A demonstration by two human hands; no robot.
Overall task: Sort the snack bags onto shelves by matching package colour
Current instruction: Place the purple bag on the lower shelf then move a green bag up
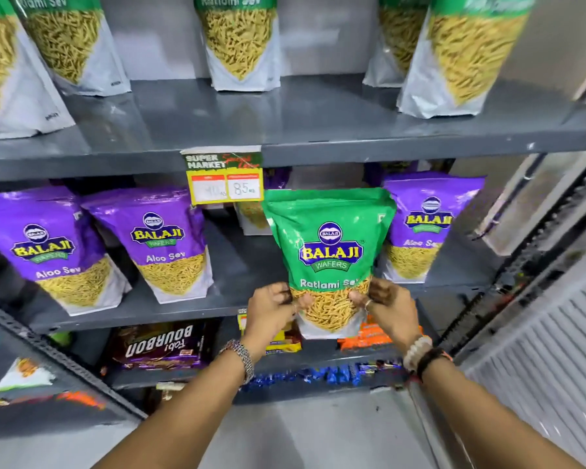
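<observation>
Right now we've got both hands on a green plastic Ratlami Sev snack pouch (pixel 330 252), held upright in front of the grey metal middle shelf (pixel 230 265). Our left hand (pixel 271 313) pinches the pouch's lower left side, fingers closed on it, thumb at the front; our right hand (pixel 391 309) does the same on the lower right, w/ a ring on one finger. The pouch's bottom hangs just below that shelf's front edge, so we can't tell if it rests on anything. On the middle shelf stand purple Aloo Sev pouches: two at left (pixel 44 245) (pixel 159 242) and one at right (pixel 427 225), the latter partly hidden behind the green pouch. The grey top shelf (pixel 285 116) carries green-topped Ratlami Sev pouches (pixel 241 38), approx five in view. A yellow-and-green price tag (pixel 224 177) hangs from the top shelf's front edge, reading 85 rs. Below, the bottom shelf holds a brown Bourbon biscuit pack (pixel 159 345) and orange packs (pixel 376 336). A metal bracelet sits on our left wrist, beads on the right.
</observation>
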